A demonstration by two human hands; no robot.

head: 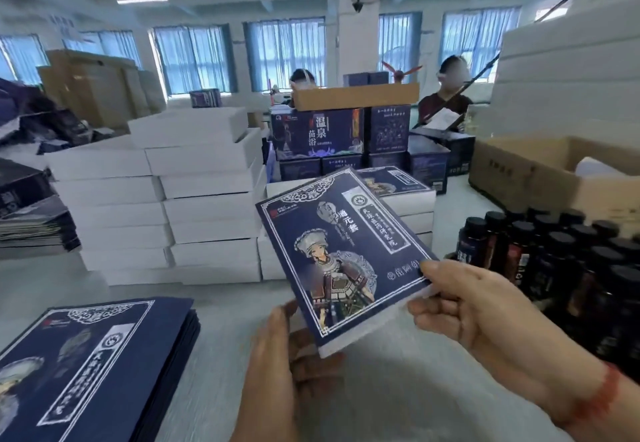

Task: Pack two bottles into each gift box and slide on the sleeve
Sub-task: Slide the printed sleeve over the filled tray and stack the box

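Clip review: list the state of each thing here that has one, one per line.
Gift box: sleeved, held tilted above the table.
Left hand: grips the box's near corner.
Right hand: pinches its right edge.
Flat sleeves: stacked, unused.
Bottles: upright, capped.
White boxes: closed, stacked.
Carton: open.

Big white characters 温泉 and 苗浴 on the dark carton (317, 135) at the back; the held sleeve (341, 251) carries print too blurred to read.
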